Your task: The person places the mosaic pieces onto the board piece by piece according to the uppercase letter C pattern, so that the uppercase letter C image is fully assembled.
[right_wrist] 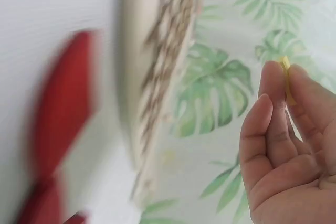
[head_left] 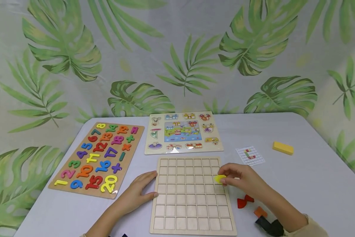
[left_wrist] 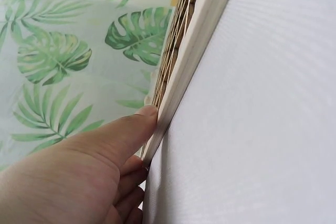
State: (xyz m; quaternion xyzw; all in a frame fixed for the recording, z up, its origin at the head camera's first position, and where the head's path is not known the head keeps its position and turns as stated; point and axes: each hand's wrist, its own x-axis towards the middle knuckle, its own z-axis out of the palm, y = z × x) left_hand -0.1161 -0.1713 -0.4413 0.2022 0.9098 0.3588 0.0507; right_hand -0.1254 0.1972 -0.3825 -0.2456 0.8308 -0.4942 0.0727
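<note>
A square wooden grid board (head_left: 192, 231) lies flat at the front middle of the table. My left hand (head_left: 136, 192) rests against its left edge, thumb and fingers touching the rim and fairly straight; the left wrist view shows the thumb (left_wrist: 123, 132) on the board's edge. Over the board's right side, my right hand (head_left: 243, 177) pinches a small flat yellow piece (head_left: 219, 179) between thumb and fingers, raised off the board in the right wrist view. That piece (right_wrist: 286, 69) is mostly hidden there by the fingertips. The grid cells in view hold nothing.
Red pieces (head_left: 241, 203) and an orange piece (head_left: 260, 212) lie right of the board. A printed pattern card (head_left: 258, 160) and a yellow block (head_left: 283, 148) are farther back. A number puzzle (head_left: 110, 195) lies left, a picture puzzle (head_left: 218, 148) behind the board.
</note>
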